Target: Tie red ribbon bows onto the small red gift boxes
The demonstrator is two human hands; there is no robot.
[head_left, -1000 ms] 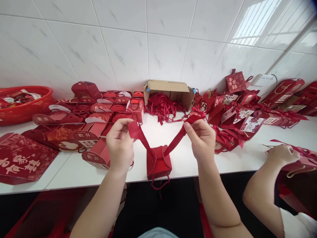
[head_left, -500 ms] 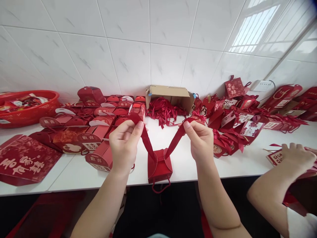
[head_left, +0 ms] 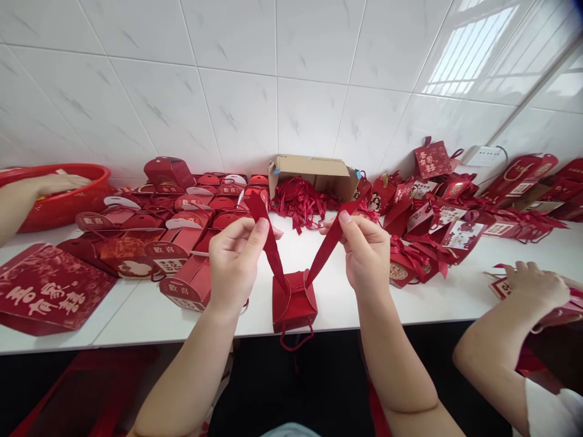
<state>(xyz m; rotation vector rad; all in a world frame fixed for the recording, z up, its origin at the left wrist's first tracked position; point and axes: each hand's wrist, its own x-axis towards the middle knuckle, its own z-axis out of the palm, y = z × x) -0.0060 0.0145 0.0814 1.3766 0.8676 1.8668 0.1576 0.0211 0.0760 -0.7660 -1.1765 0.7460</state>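
A small red gift box (head_left: 294, 301) stands at the front edge of the white table (head_left: 328, 291), directly before me. A red ribbon (head_left: 272, 249) rises out of its top in a V. My left hand (head_left: 237, 261) pinches the left strand between thumb and fingers. The right strand (head_left: 330, 243) is pinched by my right hand (head_left: 367, 252). Both strands are pulled taut and apart, above the box. A loop of red cord hangs below the box over the table edge.
Several folded red boxes (head_left: 182, 212) lie at the left, and a big flat red bag (head_left: 40, 297). A cardboard box (head_left: 314, 173) of red ribbons stands by the tiled wall. Finished boxes (head_left: 432, 212) crowd the right. Another person's hand (head_left: 535, 285) works at right; a further hand (head_left: 54, 182) reaches into the red basket (head_left: 68, 200).
My hands have slid a little higher along the ribbon strands and pulled them tighter. A hand has appeared at the red basket on the left. The person at right shifted their hand.
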